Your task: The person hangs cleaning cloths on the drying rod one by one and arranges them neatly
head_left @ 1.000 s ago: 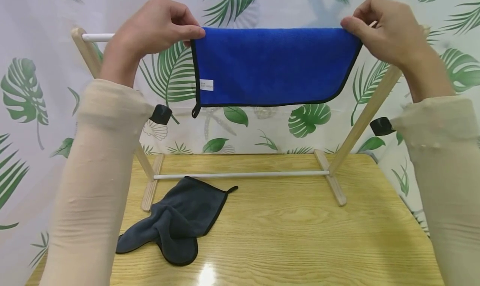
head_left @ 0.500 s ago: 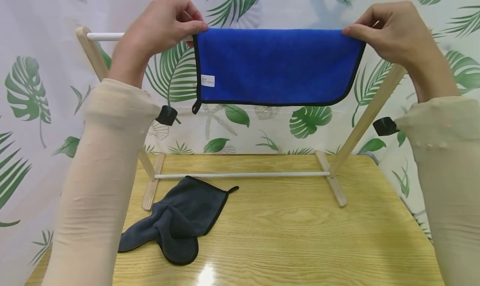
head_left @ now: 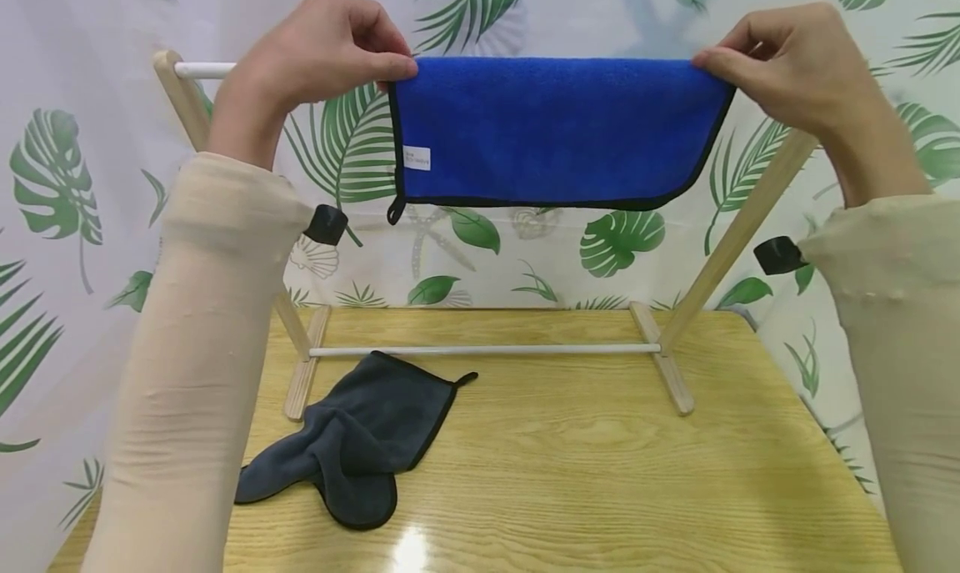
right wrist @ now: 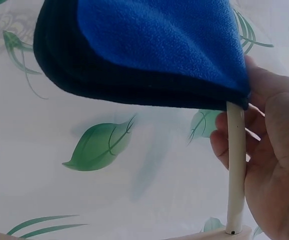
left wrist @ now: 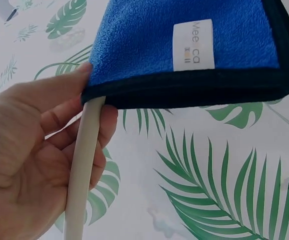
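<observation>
Fingers (left wrist: 97,162) of the left hand (head_left: 322,52) and of the right hand (head_left: 795,68), two hands in all, pinch one blue cloth (head_left: 555,131), each at one upper corner. Both wrist views show the thumb laid on the cloth and the other fingers curled behind one upper bar (left wrist: 80,170), so that each grip is narrow. The blue cloth hangs over this bar, its fold along the top; it bears one white label (head_left: 417,158) and one black loop (head_left: 395,210), both at its left side. How low its rear layer falls is hard to judge, the front layer covering most of it.

The rack comprises two bars, two wooden uprights (head_left: 750,210) and two feet (head_left: 307,364). The lower bar (head_left: 487,350) runs between the uprights, just above the surface (head_left: 585,473). One gray cloth (head_left: 382,414), the second of two cloths, lies crumpled on the surface near the left foot, below the lower bar in the head view; one loop (head_left: 467,379) projects from its right corner. Two beige sleeves (head_left: 202,306) cover the forearms, with one black fitting (head_left: 327,224) at each cuff. Behind stands a white backdrop (head_left: 540,256) printed with green leaves.
</observation>
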The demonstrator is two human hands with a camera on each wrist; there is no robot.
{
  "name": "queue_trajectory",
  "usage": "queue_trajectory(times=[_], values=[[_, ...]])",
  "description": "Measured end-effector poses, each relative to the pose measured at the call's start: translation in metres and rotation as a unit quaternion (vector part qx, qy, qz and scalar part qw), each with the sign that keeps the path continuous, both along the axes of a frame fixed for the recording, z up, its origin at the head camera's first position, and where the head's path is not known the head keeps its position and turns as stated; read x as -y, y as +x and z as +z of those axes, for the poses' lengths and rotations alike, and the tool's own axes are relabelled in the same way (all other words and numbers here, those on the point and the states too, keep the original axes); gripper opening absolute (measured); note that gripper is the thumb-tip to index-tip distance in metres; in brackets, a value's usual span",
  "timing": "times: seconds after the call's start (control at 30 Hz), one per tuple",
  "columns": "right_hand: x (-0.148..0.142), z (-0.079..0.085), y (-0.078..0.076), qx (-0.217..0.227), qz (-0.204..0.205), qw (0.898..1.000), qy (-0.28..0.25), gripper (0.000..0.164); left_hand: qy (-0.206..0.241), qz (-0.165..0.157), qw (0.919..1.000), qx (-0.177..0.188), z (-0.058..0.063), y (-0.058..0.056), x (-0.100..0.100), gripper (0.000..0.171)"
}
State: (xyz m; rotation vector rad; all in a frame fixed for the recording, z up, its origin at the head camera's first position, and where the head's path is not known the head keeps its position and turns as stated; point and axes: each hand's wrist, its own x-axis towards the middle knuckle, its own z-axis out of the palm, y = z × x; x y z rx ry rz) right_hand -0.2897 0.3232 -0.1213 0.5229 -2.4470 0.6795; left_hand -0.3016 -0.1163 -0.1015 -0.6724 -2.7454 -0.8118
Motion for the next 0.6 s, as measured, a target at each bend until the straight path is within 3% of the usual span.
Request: queue_trajectory(times=[0.3, 0.6], values=[[-0.009, -0.002, 0.007, 0.017, -0.03, 0.999, -0.007, 0.04, -0.008, 0.003, 0.9999, 0.011, 0.0, -0.002, -0.005, 0.041], [-0.021, -0.007, 0.016, 0.004, -0.092, 0.994, 0.052, 0.043, -0.014, 0.009, 0.9998, 0.014, -0.002, -0.002, -0.006, 0.041]])
